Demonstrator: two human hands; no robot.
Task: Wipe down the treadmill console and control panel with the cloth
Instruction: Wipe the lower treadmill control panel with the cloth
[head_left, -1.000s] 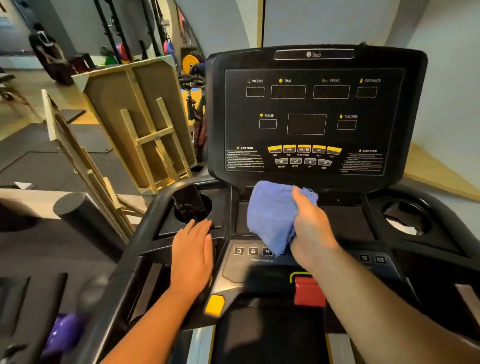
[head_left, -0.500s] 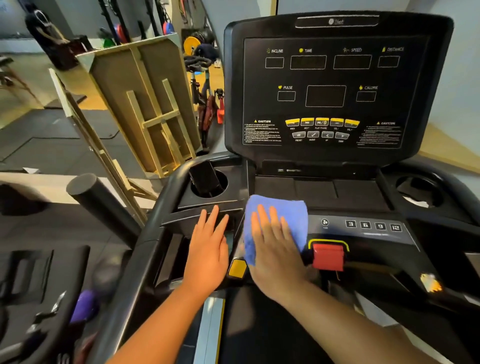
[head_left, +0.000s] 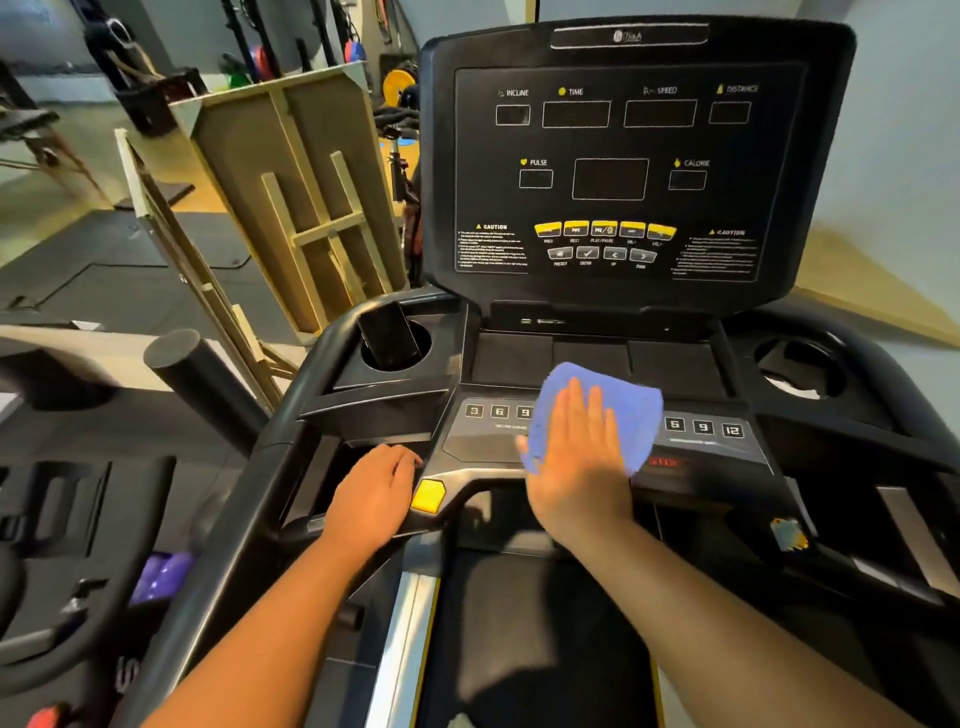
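1. A person is standing at a treadmill, looking down at both bare hands over the black control panel (head_left: 483, 441) below the upright console (head_left: 623, 171).
2. The right hand (head_left: 576, 457) is lying flat with fingers spread and straight, gripping nothing but pressing the blue cloth (head_left: 628, 410) onto the middle of the panel. The cloth is covering the centre of the row of numbered buttons (head_left: 704, 427), with keys showing on either side.
3. The left hand (head_left: 376, 493) is resting on the panel's lower left edge, fingers loosely curled and holding nothing, just beside a yellow button (head_left: 428, 496).
4. A dark phone-like object (head_left: 389, 332) is standing tilted in the left cup holder (head_left: 415, 358); the right cup holder (head_left: 800, 364) is sitting well apart on the far side.
5. The display windows on the console are looking dark, so the machine is probably off.
6. Risk, as a judgement: the flat palm is bearing on the keys, so a firm stroke could be pressing one; the unclamped cloth could be bunching or sliding off the panel's front edge.
7. The left hand could be nudging the yellow button.
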